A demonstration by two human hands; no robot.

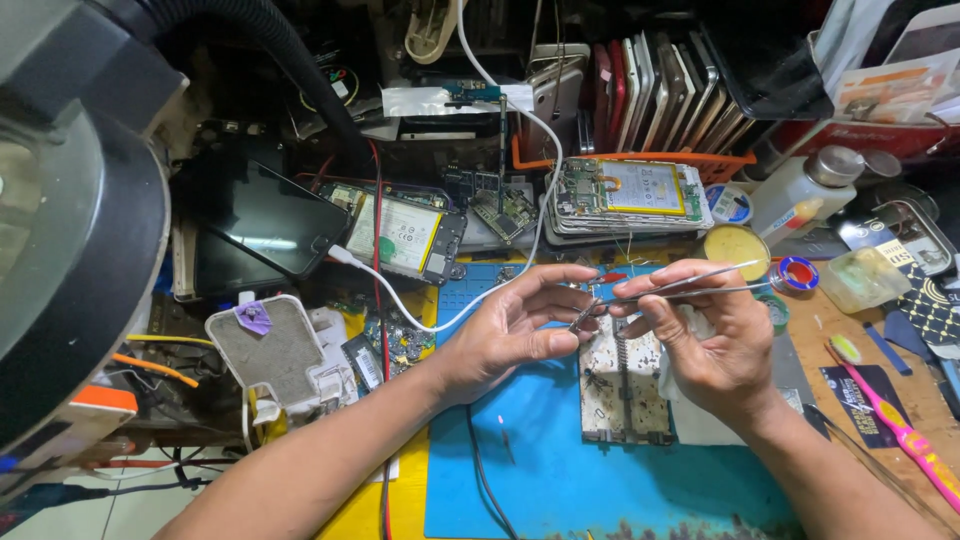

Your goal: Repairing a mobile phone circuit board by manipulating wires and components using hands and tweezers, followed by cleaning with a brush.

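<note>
Seen from above, two bare hands meet at the centre of a crowded electronics repair bench. The left hand (515, 325), reaching in from the lower left of the frame, has its fingers curled and pinches a small dark part (583, 316) between thumb and forefinger; what the part is cannot be told. The right hand (705, 335), coming from the lower right, is closed around thin metal tweezers (690, 287), whose tips point left and meet the small part just beside the left fingertips. Below both hands lies a blue work mat (550, 450), and on it, under the right hand, a worn perforated metal holder plate (625, 385). A white cable (440, 310) curves across the mat's upper left corner toward the top of the frame. In the upper middle sit opened phones (630, 195) with their batteries showing, stacked in front of an orange basket. To the right of the hands are a round tin of yellow paste (735, 245), a small spool (797, 273) and, at the lower right edge, a pink toothbrush (900, 425). A large dark lamp or magnifier housing (70, 200) fills the left of the frame.
</note>
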